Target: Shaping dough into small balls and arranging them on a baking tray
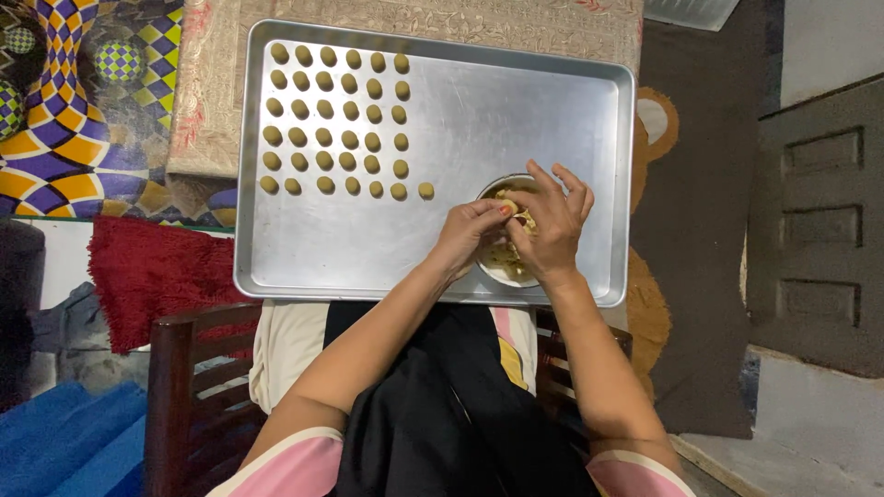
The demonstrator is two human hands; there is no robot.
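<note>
A large rectangular silver metal baking tray (516, 120) lay across the person's lap, its near edge over a dark wooden chair (175, 387). Both hands met above a small round metal bowl (502, 267) that sat on the tray's near right part and held pale yellow dough (505, 253). The left hand (470, 235) had its fingertips pinched together on a bit of that dough, just over the bowl. The right hand (552, 225) touched the left one, its thumb and forefinger closed toward the same lump while the other fingers spread loosely apart above the bowl's rim. Rows of small tan dough balls (336, 120) filled the tray's far left part, well apart from the hands. A red shaggy rug (147, 271) lay to the left.
</note>
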